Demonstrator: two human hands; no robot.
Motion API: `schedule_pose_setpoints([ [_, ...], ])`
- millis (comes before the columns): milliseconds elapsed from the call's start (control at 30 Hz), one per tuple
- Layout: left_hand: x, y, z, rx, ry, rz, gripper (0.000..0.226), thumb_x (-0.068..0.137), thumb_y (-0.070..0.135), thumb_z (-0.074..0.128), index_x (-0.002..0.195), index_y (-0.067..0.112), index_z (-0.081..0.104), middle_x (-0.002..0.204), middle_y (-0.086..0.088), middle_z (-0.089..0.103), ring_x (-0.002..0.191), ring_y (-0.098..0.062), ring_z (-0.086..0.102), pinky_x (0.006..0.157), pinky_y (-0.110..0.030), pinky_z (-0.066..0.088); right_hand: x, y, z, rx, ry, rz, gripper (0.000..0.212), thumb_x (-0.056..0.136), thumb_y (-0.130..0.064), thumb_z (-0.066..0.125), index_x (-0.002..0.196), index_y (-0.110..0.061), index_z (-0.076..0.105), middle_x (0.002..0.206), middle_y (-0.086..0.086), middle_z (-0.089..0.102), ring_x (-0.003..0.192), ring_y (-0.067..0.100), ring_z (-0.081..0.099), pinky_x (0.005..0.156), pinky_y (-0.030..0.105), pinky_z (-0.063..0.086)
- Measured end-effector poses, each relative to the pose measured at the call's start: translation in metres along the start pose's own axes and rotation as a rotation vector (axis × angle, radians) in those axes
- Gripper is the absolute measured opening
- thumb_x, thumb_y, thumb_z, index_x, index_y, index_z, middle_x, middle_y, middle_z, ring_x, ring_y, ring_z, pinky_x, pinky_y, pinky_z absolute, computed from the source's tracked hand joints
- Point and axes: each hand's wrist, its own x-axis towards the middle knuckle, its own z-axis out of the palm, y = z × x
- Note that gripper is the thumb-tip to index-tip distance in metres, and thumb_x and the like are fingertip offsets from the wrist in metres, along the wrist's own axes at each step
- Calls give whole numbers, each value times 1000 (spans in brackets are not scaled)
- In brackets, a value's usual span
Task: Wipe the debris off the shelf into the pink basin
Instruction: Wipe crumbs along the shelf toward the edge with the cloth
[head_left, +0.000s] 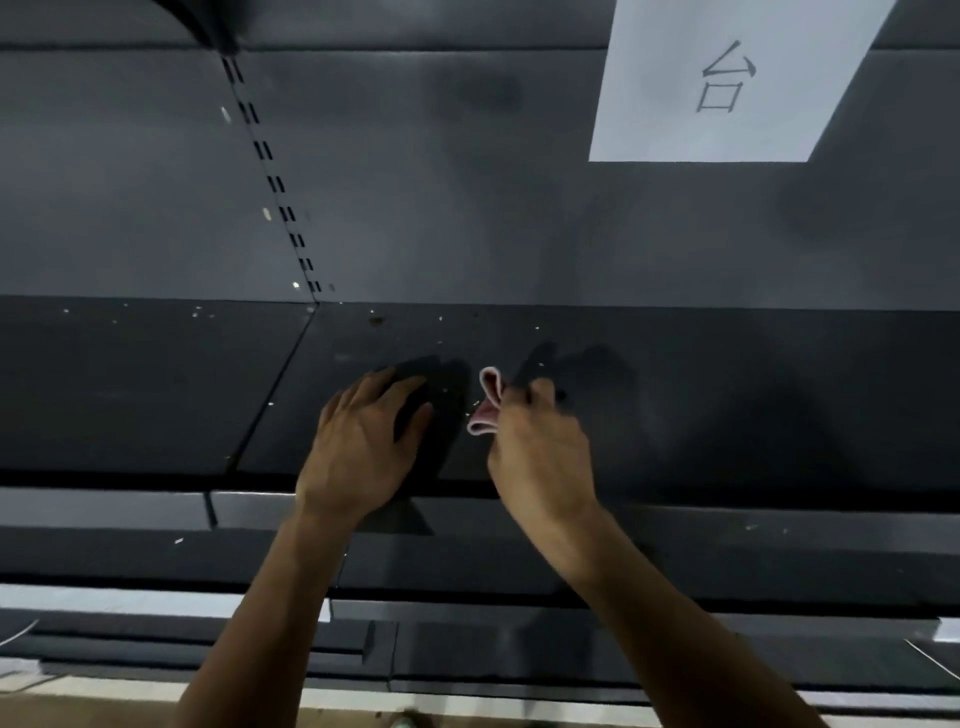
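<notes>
Shelf unit: a dark metal shelf (727, 395) was seen from above, backed by a grey panel with a slotted upright (270, 171); a seam divided the shelf board into two sections.
Paper sign: a white sheet (727, 88) bearing one printed character was fixed to the back panel at the upper right.
Basin: the pink basin was not in view, so nothing could be said of its contents or where it stood.
Left hand: the left hand (363, 441) was laid open and flat on the shelf, fingers spread and curled on nothing, just right of the seam.
Right hand: the right hand (540, 447) was closed around a pink cloth (485, 405), its grip clamped on the bunched fabric, with folded loops sticking out toward the left hand.
Debris: pale crumbs and specks (441, 319) were scattered along the back edge of the shelf, with a few more between the two hands (475, 402) and some left of the seam (200, 312).
Step in hand: the wiping was judged to be at an early stage, since most of the debris was not yet gathered.
Next move: the cloth would need to be pressed flat to the shelf and drawn from the back edge forward, with the basin brought under the front lip to catch what is swept off.
</notes>
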Motion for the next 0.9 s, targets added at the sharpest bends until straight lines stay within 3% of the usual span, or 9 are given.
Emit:
schedule_pose_setpoints([
  [133, -4, -13, -7, -82, -19, 64, 51, 93, 50, 37, 136, 27, 52, 141, -1, 51, 128, -25, 49, 105, -50, 42, 2, 10, -15, 129, 56, 117, 20, 92, -19, 56, 112, -17, 60, 107, 2, 53, 77, 17, 63, 70, 22, 52],
  [200, -6, -28, -14, -37, -7, 90, 53, 92, 52, 36, 137, 28, 52, 143, -3, 49, 130, -27, 48, 105, -50, 42, -4, 30, -27, 102, 110, 188, 5, 95, -23, 55, 98, -20, 57, 95, 0, 51, 65, 6, 54, 58, 7, 36],
  [233, -6, -38, -17, -21, 3, 95, 53, 92, 52, 36, 136, 28, 53, 143, -4, 49, 130, -28, 47, 104, -51, 42, -8, 38, -30, 92, 140, 220, 9, 97, -25, 53, 91, -20, 55, 90, 0, 51, 60, 3, 49, 52, 7, 32],
  [300, -3, -57, -23, -10, 2, 97, 54, 92, 54, 36, 135, 26, 55, 142, -7, 50, 131, -30, 47, 104, -52, 42, -16, 46, -26, 85, 139, 268, 17, 99, -24, 52, 84, -15, 53, 85, 3, 55, 56, 6, 52, 50, 10, 37],
  [400, 2, -72, -26, 13, -57, 125, 58, 91, 58, 31, 136, 28, 53, 146, -6, 47, 132, -30, 45, 109, -50, 38, -22, 26, -6, 32, 109, 313, 12, 94, -20, 59, 101, -11, 61, 96, 6, 59, 63, 15, 63, 59, 27, 57],
  [533, -3, -73, -23, 17, -57, 161, 58, 92, 59, 29, 137, 31, 52, 148, -8, 43, 136, -29, 40, 113, -51, 31, -9, -28, 19, -59, 163, 313, 22, 96, -17, 56, 114, -5, 60, 109, 15, 57, 75, 24, 67, 65, 28, 56],
  [667, -2, -77, -22, -20, -50, 162, 53, 95, 54, 32, 138, 30, 51, 149, -7, 41, 140, -26, 35, 115, -51, 27, 15, -72, 39, -103, 162, 288, 24, 102, -19, 45, 116, -4, 57, 113, 15, 54, 71, 18, 60, 63, 21, 50],
  [733, -2, -79, -21, -23, -45, 179, 52, 96, 53, 32, 138, 30, 50, 149, -4, 41, 141, -24, 34, 115, -50, 27, 27, -86, 44, -84, 162, 264, 25, 101, -18, 43, 116, -3, 57, 113, 15, 53, 77, 24, 64, 66, 26, 51],
  [900, -1, -81, -20, -34, -39, 175, 47, 97, 50, 39, 138, 30, 51, 149, -6, 43, 141, -25, 35, 115, -50, 27, 36, -65, 34, 194, 188, 236, 23, 100, -30, 46, 95, -13, 60, 92, 6, 56, 74, 27, 60, 65, 32, 49],
])
